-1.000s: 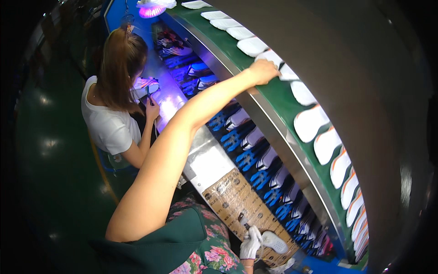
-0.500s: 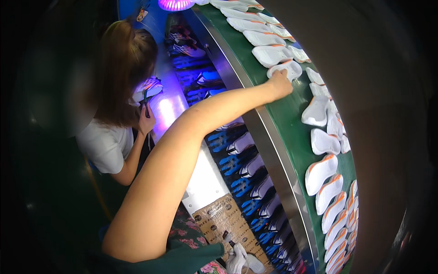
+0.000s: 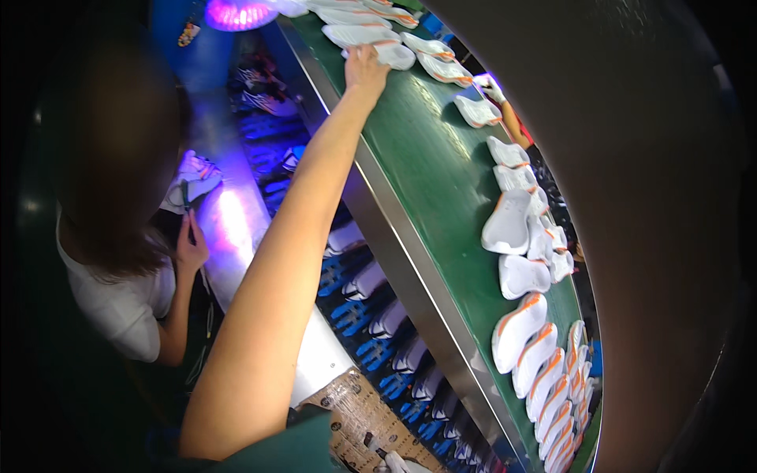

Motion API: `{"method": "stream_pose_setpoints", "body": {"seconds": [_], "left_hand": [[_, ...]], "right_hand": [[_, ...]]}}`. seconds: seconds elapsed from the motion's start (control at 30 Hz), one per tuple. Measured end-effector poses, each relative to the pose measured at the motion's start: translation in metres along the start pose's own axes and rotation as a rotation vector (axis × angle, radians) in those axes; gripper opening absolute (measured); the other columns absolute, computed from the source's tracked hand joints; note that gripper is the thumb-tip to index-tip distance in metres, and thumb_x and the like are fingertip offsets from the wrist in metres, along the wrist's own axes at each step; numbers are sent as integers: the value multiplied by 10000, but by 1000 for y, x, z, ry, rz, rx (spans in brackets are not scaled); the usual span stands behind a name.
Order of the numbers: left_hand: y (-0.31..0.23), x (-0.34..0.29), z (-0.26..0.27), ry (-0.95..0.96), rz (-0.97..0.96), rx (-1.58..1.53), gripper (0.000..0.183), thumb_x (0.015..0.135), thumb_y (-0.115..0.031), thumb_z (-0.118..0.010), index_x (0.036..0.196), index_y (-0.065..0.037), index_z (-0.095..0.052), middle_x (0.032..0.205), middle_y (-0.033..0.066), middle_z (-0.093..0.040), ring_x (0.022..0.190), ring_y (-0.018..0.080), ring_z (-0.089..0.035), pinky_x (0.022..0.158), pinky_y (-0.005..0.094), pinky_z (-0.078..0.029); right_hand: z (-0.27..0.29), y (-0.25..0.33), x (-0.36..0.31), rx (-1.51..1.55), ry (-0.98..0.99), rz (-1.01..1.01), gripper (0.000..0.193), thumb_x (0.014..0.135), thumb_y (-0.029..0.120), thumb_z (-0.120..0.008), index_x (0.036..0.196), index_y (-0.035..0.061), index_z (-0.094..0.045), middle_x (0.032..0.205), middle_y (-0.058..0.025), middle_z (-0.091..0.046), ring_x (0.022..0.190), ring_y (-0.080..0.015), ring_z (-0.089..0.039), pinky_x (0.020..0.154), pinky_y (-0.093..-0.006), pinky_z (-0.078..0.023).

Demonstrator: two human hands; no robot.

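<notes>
Left grip (image 3: pixel 367 69) at sole (image 3: pixel 398 56); printed cardboard (image 3: pixel 380 413)

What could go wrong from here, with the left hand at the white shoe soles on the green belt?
The bare left hand is at a white, curved shoe sole, close against another similar white sole; lifting one might drag its neighbour askew. The outstretched bare forearm crosses the belt's silvery metal edge and could rub it. A dropped sole might land among the pale lilac, shoe-shaped pieces below.
</notes>
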State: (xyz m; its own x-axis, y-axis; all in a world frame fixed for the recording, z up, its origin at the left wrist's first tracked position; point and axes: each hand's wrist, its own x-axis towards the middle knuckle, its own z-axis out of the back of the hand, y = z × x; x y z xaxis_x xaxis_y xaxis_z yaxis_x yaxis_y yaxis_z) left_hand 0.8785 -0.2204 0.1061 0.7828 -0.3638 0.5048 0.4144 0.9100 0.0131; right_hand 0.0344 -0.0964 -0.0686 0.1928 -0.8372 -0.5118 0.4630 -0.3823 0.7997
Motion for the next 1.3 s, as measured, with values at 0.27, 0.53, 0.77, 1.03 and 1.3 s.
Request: {"method": "stream_pose_setpoints", "body": {"seconds": [0.27, 0.53, 0.77, 1.03, 1.3], "left_hand": [[-109, -80, 99, -60, -217, -182, 530, 901, -428, -527, 1391, -225, -525, 1509, 169, -403, 1371, 399, -355, 1073, 620, -253], [-245, -191, 217, 184, -747, -745, 728, 790, -451, -713, 1435, -202, -489, 1454, 200, -466, 1280, 382, -513, 916, 618, -463], [-262, -199, 183, 57, -862, -535, 347, 798, -200, -695, 1131, -101, -675, 1281, 102, -563, 1125, 301, -614, 776, 486, -549], [-121, -194, 112, -482, -870, -435, 157, 801, -131, -620, 898, -97, -739, 1048, 15, -660, 1013, 223, -646, 813, 354, -542], [-145, -164, 95, -366, -704, -461, 523, 857, -150, -621, 1372, -152, -527, 1418, 65, -537, 1402, 282, -389, 1143, 508, -268]], "right_hand": [[35, -67, -21, 403, -30, -9, 163, 891, 24, -656, 1051, -7, -646, 845, -47, -607, 677, -138, -532, 591, -240, -431], [17, -66, -45, 452, -167, -93, 160, 872, 4, -677, 1030, -17, -656, 787, -37, -620, 619, -111, -548, 537, -215, -443], [5, -41, -75, 542, -185, -162, 203, 843, -31, -708, 1044, -53, -682, 818, -95, -682, 618, -158, -622, 515, -239, -492], [5, -49, -61, 511, -97, -125, 201, 860, -25, -697, 1058, -48, -674, 810, -67, -658, 617, -141, -585, 524, -238, -453], [13, -50, -54, 563, -43, -91, 211, 841, -44, -715, 1047, -65, -677, 797, -90, -673, 609, -155, -615, 511, -234, -474]]}}
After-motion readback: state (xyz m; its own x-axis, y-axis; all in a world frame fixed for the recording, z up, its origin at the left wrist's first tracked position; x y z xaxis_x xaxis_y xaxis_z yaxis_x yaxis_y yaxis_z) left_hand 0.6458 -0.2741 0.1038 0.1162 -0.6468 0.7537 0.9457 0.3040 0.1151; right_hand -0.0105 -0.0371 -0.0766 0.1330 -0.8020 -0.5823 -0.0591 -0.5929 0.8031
